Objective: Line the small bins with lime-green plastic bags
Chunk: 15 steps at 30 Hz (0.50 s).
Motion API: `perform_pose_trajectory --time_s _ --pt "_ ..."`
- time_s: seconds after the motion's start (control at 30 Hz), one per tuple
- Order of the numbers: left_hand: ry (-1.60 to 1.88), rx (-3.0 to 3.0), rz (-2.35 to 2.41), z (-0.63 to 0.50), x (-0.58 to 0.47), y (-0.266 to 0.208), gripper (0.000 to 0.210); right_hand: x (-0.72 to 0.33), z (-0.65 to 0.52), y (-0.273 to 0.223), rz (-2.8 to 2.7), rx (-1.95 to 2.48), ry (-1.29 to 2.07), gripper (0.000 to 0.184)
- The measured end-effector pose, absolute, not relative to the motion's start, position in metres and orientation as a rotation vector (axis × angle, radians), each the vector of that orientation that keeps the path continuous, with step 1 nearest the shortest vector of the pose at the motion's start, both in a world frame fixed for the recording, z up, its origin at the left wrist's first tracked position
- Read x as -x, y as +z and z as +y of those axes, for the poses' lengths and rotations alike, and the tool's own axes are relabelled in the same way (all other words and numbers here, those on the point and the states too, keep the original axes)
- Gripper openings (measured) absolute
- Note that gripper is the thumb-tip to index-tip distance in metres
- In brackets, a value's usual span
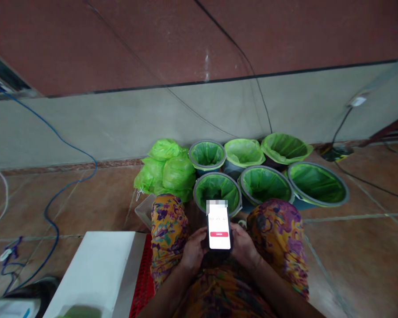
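A mobile phone with a bright white screen and a red button stands between my hands, above my lap. My left hand grips its left edge, and my right hand grips the right edge. The fingers behind the phone are hidden. Just past the phone is a round bin lined with a green bag, the closest of several such bins in two rows. My knees, in patterned yellow and purple cloth, lie on both sides of the hands.
Filled green bags are piled left of the bins, against the wall. A white box stands at my left beside a red perforated surface. A blue cable runs over the tiled floor, and dark cables hang along the wall.
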<state>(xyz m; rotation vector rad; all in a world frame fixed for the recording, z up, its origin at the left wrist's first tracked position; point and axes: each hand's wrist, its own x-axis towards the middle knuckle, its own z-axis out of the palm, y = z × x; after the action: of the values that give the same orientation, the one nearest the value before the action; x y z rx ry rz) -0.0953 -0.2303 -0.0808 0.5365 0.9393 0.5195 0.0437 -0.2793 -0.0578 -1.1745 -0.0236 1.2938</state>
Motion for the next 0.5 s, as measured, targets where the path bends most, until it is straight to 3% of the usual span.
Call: perform_pose_trajectory --time_s 0.23,0.5 --pt "0.366 -0.859 0.824 -0.237 0.1 -0.066 0.048 -0.051 -0.282 -0.065 0.034 1.094 1.322 0.02" --pt "0.344 -0.957 0.812 -0.24 0.101 -0.063 0.044 -0.05 -0.282 -0.066 0.003 1.099 1.344 0.026"
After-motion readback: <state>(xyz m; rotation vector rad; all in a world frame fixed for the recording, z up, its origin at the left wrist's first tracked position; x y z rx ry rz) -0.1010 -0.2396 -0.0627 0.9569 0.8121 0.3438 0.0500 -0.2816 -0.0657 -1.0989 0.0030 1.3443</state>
